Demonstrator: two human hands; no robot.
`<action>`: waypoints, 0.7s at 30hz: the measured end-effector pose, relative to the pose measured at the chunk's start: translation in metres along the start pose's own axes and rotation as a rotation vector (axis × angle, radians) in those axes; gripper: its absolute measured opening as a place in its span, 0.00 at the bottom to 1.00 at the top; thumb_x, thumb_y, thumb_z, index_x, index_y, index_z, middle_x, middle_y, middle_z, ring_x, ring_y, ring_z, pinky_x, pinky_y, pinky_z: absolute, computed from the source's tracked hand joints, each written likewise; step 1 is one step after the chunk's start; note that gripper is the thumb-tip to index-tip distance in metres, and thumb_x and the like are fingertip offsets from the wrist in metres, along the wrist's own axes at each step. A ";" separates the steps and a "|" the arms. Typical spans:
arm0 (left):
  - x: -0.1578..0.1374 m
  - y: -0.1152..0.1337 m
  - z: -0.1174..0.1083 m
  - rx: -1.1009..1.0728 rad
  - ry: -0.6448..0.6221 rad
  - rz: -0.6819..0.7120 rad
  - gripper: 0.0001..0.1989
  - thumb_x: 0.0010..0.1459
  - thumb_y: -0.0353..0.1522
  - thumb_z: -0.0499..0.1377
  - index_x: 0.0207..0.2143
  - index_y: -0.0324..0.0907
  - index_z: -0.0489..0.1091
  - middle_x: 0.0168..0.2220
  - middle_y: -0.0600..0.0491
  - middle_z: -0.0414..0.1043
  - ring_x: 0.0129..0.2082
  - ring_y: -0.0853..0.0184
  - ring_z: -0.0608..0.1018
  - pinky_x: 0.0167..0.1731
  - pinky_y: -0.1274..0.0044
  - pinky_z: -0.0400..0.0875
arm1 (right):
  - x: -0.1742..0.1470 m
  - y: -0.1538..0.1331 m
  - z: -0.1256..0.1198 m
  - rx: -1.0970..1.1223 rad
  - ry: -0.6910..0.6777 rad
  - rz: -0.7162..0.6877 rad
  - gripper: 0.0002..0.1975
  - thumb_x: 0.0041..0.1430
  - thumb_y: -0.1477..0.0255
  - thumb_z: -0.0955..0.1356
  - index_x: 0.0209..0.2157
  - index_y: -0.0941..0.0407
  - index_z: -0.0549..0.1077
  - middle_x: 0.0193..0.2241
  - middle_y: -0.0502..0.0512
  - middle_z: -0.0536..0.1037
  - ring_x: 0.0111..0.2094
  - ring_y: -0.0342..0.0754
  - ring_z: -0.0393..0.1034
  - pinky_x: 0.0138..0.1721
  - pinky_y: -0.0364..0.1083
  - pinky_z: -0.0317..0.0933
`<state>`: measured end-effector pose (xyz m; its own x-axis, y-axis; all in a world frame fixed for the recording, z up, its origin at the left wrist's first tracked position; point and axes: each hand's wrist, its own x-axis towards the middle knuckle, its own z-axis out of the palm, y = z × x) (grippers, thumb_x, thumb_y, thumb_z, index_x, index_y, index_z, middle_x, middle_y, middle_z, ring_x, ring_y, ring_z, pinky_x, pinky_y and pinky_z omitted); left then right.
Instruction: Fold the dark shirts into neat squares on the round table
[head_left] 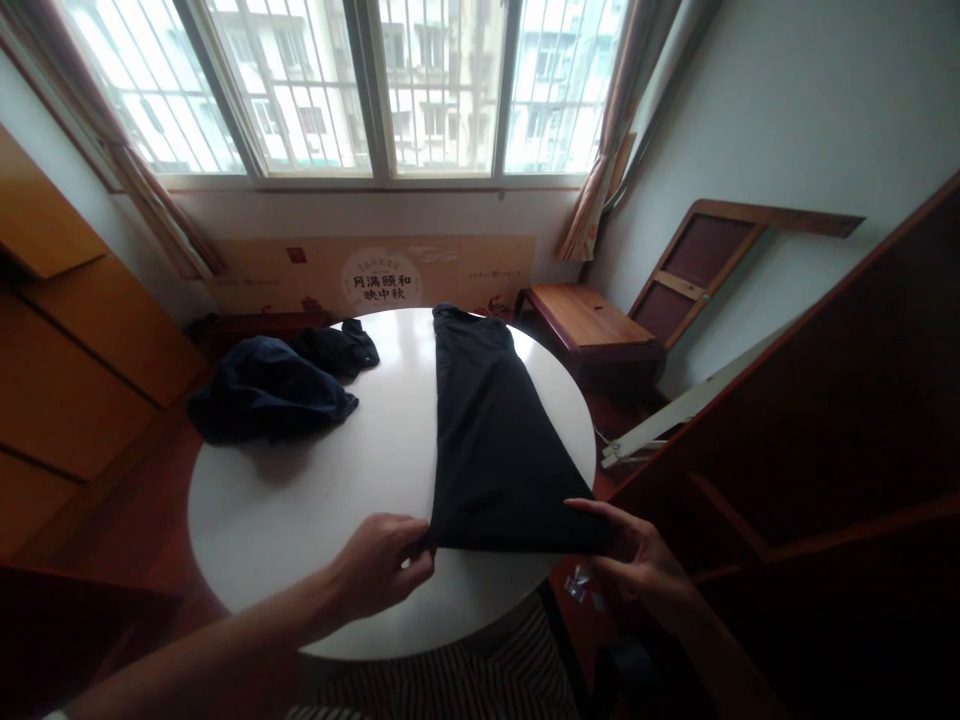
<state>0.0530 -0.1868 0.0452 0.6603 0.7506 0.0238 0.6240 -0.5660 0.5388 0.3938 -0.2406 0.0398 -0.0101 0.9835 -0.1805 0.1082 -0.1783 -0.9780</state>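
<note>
A black garment (495,440) lies lengthwise on the round white table (375,470). It is narrower at the far end and widens toward me; its exact kind cannot be made out. My left hand (379,565) pinches its near left corner between thumb and fingers. At the near right corner, my right hand (645,560) grips the cloth, thumb below and fingers above. Between both hands the near edge is stretched nearly straight. Some creases run across the cloth's middle.
A crumpled dark blue garment (270,390) sits on the table's left side, with a black bundled cloth (341,348) behind it. Beyond the table stand a wooden low table (589,315) and a leaning wooden frame (697,260). A dark wooden panel (825,430) rises at right.
</note>
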 end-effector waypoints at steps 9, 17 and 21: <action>-0.057 -0.016 0.022 0.195 -0.243 0.083 0.02 0.56 0.32 0.56 0.30 0.46 0.67 0.28 0.52 0.75 0.24 0.66 0.74 0.24 0.75 0.63 | -0.031 0.027 0.000 -0.337 -0.133 -0.070 0.26 0.44 0.64 0.77 0.48 0.51 0.80 0.42 0.58 0.80 0.43 0.55 0.75 0.44 0.50 0.71; 0.058 -0.064 -0.045 0.182 0.191 -0.100 0.20 0.66 0.40 0.49 0.21 0.44 0.66 0.21 0.52 0.71 0.22 0.67 0.73 0.28 0.75 0.65 | 0.040 -0.036 -0.005 -0.591 -0.278 -0.287 0.16 0.61 0.60 0.69 0.42 0.57 0.81 0.22 0.50 0.75 0.23 0.43 0.68 0.27 0.43 0.64; 0.188 -0.116 -0.075 0.046 0.375 -0.453 0.12 0.64 0.36 0.55 0.37 0.41 0.75 0.40 0.47 0.80 0.40 0.63 0.80 0.42 0.76 0.69 | 0.132 -0.059 0.042 -0.688 -0.239 -0.627 0.16 0.64 0.63 0.66 0.45 0.59 0.79 0.39 0.59 0.79 0.39 0.50 0.74 0.44 0.47 0.66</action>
<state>0.0736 0.0453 0.0505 0.1362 0.9856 0.1008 0.8325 -0.1690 0.5276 0.3444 -0.1017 0.0690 -0.4590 0.8486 0.2630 0.5733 0.5090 -0.6421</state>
